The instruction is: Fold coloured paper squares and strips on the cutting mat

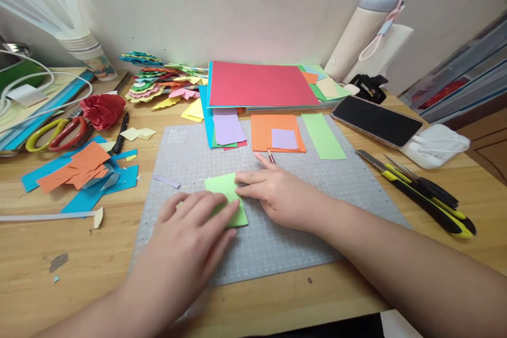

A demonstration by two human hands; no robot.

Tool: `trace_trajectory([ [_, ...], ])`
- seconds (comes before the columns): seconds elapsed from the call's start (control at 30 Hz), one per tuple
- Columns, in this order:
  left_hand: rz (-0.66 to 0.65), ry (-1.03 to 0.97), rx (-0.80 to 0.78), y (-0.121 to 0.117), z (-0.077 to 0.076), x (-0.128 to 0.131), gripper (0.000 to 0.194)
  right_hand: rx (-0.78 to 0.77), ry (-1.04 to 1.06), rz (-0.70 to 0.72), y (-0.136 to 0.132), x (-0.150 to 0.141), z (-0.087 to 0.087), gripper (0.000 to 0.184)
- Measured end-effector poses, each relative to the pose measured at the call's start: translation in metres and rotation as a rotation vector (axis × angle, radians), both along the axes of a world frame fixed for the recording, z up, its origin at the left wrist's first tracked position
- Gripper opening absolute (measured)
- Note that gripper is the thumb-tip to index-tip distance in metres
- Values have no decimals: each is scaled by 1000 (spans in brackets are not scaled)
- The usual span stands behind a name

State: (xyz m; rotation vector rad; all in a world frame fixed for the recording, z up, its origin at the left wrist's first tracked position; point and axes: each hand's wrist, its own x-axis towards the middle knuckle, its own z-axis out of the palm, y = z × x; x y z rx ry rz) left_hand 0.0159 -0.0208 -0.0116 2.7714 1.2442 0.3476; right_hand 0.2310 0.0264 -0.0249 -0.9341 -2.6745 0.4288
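Observation:
A light green paper square lies on the grey cutting mat. My left hand rests over its lower left part, fingers stretched out and covering much of it. At the paper's upper right edge, my right hand touches with its fingertips, fingers extended. A short pencil stub lies just beyond the right hand. Farther back on the mat are orange paper pieces with a small purple square on top, a purple stack and a light green strip.
Red paper tops a stack by the wall. On the right lie a utility knife, a phone and a white case. Orange scraps, scissors and a crumpled red paper are at left.

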Motion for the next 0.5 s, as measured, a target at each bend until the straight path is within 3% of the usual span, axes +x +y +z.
trace_trajectory([
  [0.13, 236, -38, -59, 14, -8, 4, 38, 9, 12, 0, 1, -1, 0, 39],
  [0.3, 327, -152, -244, 27, -13, 12, 21, -21, 132, -36, 0, -1, -5, 41],
  [0.4, 344, -382, -417, 28, -7, 12, 20, -33, 321, -155, -2, -1, -4, 37],
  [0.5, 397, -712, -612, 25, -1, 10, 25, -83, 548, -284, -7, -2, 4, 21],
])
